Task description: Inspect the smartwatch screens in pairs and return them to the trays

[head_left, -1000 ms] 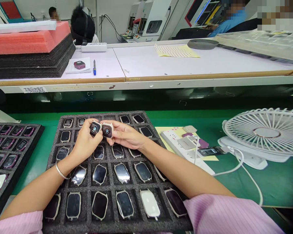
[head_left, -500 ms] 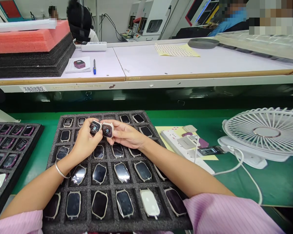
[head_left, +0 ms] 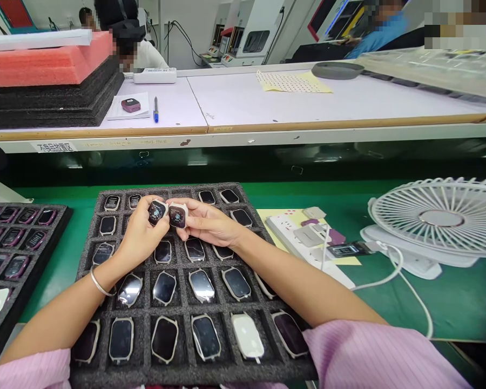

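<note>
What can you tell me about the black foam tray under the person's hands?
The black foam tray lies flat on the green bench. Its speckled, spongy-looking surface is cut into rows of rectangular pockets, most holding a smartwatch body with a dark glass face and pale frame; one white piece sits in the bottom row. Above it, the person's left hand and right hand hold a watch each, forearms crossing over the tray. A similar tray lies to its left.
</note>
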